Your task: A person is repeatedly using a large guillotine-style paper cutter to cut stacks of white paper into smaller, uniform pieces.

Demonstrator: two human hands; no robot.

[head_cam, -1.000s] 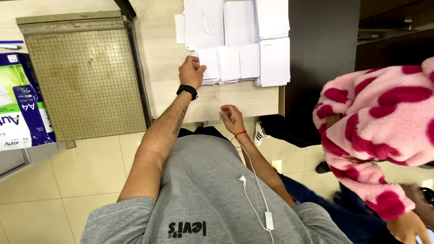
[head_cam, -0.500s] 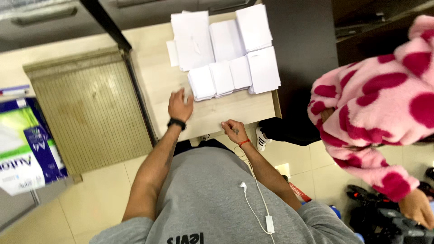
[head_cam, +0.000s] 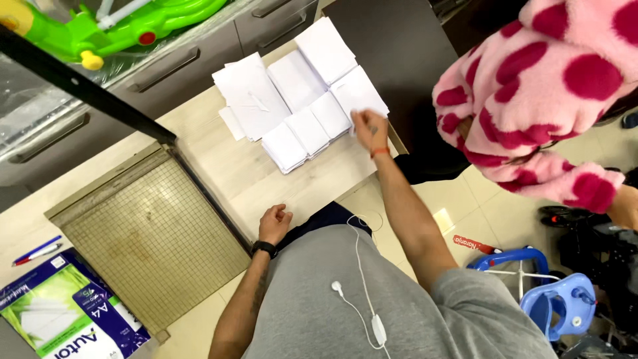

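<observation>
The right hand (head_cam: 367, 129) reaches out over the stacks of cut white paper (head_cam: 302, 100), its fingers curled down onto the stack nearest the table's right edge; whether they pinch a sheet cannot be told. The left hand (head_cam: 274, 223) rests loosely curled, grasping nothing, on the near edge of the light wooden table (head_cam: 226, 166). The paper stacks lie fanned across the far right of the tabletop, some reaching its far edge. Left of the hands sits a gridded paper cutter (head_cam: 143, 236) with its black arm (head_cam: 80, 90) raised. A pack of printer paper (head_cam: 63, 319) and two pens (head_cam: 36, 250) lie further left. Bare wood shows between cutter and stacks. A person in a pink spotted sleeve (head_cam: 538, 100) stands close on the right, above tiled floor (head_cam: 492, 213).
</observation>
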